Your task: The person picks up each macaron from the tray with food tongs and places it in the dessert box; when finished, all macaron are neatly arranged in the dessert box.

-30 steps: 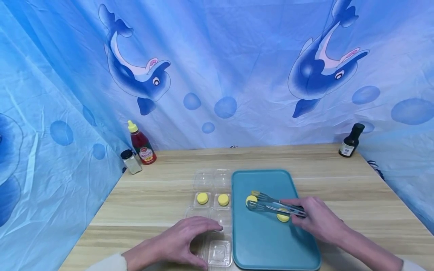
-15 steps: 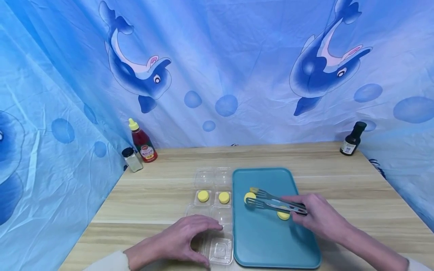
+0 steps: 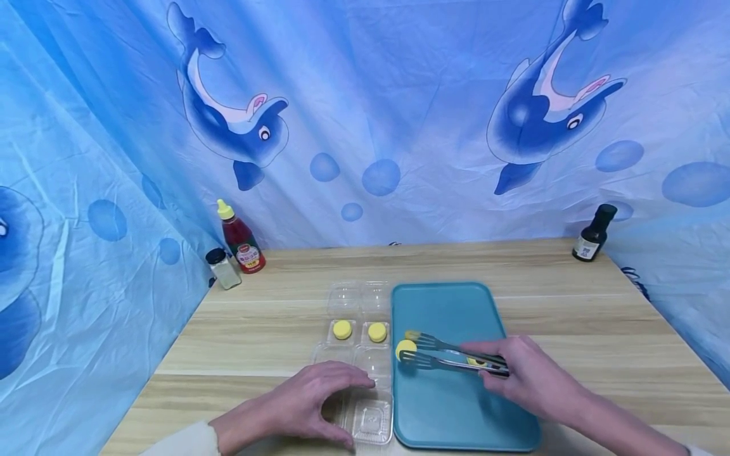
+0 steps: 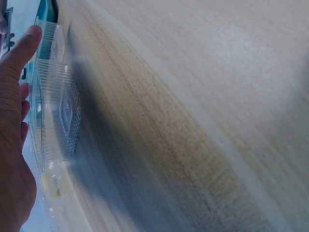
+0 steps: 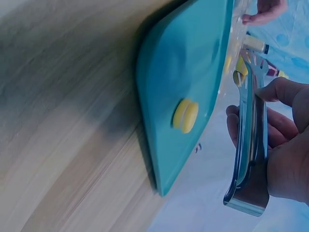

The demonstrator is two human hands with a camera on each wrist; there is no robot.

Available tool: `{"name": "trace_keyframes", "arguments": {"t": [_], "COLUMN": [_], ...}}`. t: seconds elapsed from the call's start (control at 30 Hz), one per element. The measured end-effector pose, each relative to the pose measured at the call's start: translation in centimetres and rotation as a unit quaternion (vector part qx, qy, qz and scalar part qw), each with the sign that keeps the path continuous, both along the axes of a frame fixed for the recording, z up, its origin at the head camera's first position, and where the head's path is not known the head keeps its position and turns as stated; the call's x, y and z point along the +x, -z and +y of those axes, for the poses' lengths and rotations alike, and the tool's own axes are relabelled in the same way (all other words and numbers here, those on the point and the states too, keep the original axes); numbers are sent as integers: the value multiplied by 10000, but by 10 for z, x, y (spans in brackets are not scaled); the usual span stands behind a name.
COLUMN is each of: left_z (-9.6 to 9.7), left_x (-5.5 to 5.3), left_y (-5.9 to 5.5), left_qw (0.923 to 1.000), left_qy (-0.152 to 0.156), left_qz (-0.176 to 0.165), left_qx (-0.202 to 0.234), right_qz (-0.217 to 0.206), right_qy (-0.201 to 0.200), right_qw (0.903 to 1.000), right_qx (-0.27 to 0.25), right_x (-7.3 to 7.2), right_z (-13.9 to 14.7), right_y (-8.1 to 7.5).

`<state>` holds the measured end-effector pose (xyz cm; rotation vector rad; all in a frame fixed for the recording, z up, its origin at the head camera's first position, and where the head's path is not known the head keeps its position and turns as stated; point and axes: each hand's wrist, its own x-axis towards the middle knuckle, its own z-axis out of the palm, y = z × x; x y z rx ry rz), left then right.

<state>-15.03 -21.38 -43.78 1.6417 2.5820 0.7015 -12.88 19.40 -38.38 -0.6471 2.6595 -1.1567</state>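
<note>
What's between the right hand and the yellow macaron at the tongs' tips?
The head view shows the metal tongs reaching from the right hand to that macaron, with a second yellow macaron partly hidden beneath them, on the teal tray.

Passage: wood-grain tabletop [image 3: 245,342], left of clear plastic containers [image 3: 372,423]; far strip beyond teal tray [image 3: 456,415], between red sauce bottle [image 3: 243,244] and dark sauce bottle [image 3: 593,234]; tray surface, near left. Obstacles: left hand [image 3: 310,400], at nearest container; right hand [image 3: 527,380] and metal tongs [image 3: 453,363], across tray's middle.
</note>
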Motion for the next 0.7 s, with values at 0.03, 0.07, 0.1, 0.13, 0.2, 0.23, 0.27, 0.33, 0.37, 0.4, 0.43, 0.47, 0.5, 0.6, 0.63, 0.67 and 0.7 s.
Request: {"name": "trace_keyframes", "arguments": {"t": [0.03, 0.07, 0.1, 0.13, 0.2, 0.23, 0.27, 0.33, 0.37, 0.4, 0.43, 0.47, 0.5, 0.6, 0.63, 0.67, 0.7], "left_z": [0, 0, 0, 0, 0, 0, 0, 0, 0, 0, 0, 0, 0, -1, -1, -1, -1], "left_x": [0, 0, 0, 1, 1, 1, 1, 1, 1, 1, 1, 1, 1, 1, 0, 0, 0], "left_y": [0, 0, 0, 0, -1, -1, -1, 0, 0, 1, 1, 1, 1, 2, 3, 3, 3], "left_qw": [10000, 10000, 10000, 9999, 9999, 9999, 9999, 10000, 10000, 10000, 10000, 9999, 9999, 9995, 9992, 9993, 9994], "left_qy": [4, -15, -25, -39, -48, -52, -54, -50, -45, -32, -19, -4, -7, 31, 50, 50, 41], "left_qz": [17, -45, -72, -117, -120, -125, -119, -72, -40, -3, 45, 108, 108, 303, 374, 371, 320], "left_qx": [-1, -16, -26, -36, -46, -50, -48, -29, -15, -1, 13, 30, 39, 82, 94, 95, 89], "right_qz": [-26, -40, -46, -52, -34, -40, -51, -66, -66, -76, -104, -103, -92, -183, -224, -270, -327], "right_qy": [-45, -87, -114, -143, -207, -231, -264, -367, -422, -485, -544, -616, -684, -862, -921, -975, -1031], "right_qw": [10000, 10000, 9999, 9999, 9998, 9997, 9996, 9993, 9991, 9988, 9984, 9980, 9975, 9958, 9951, 9943, 9935], "right_qx": [-8, -1, 16, 32, 50, 61, 61, 10, -7, -38, -78, -124, -155, -251, -289, -324, -355], "right_x": [1, 2, 3, 4, 6, 7, 8, 11, 12, 13, 13, 14, 15, 17, 17, 18, 18], "right_z": [-1, -3, -4, -5, -7, -8, -9, -11, -11, -12, -13, -14, -15, -19, -20, -21, -23], "right_y": [0, -1, -1, -2, -2, -3, -3, -3, -3, -3, -2, -2, -2, 0, 1, 1, 1]}}
